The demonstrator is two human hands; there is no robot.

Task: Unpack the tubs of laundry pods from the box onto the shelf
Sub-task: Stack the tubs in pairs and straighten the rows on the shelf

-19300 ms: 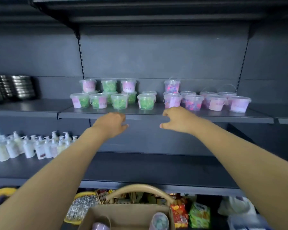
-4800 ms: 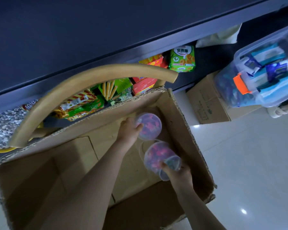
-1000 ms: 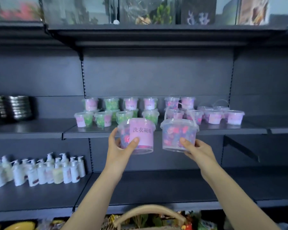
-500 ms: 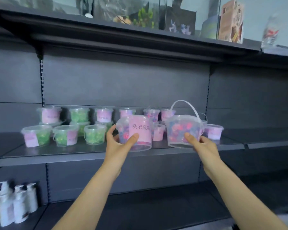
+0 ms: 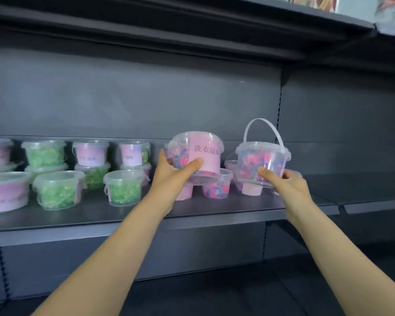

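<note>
My left hand [image 5: 172,173] grips a clear tub of pink and blue pods with a pink label [image 5: 197,153], held above the pink tubs standing on the grey shelf [image 5: 146,216]. My right hand [image 5: 283,182] grips a second clear tub of pink and blue pods [image 5: 261,163] from below, its white handle upright. Both held tubs hover over a front row of pink tubs [image 5: 217,187]. Green pod tubs [image 5: 124,188] and more pink ones stand stacked to the left. The box is out of view.
The shelf to the right of my right hand [image 5: 363,190] is bare grey metal. An upper shelf [image 5: 192,26] overhangs close above. A lower dark shelf [image 5: 214,293] runs beneath my arms.
Both hands have carried their tubs up and forward, from in front of the shelf edge to above the pink tubs on it. The view has moved closer and turned to the right.
</note>
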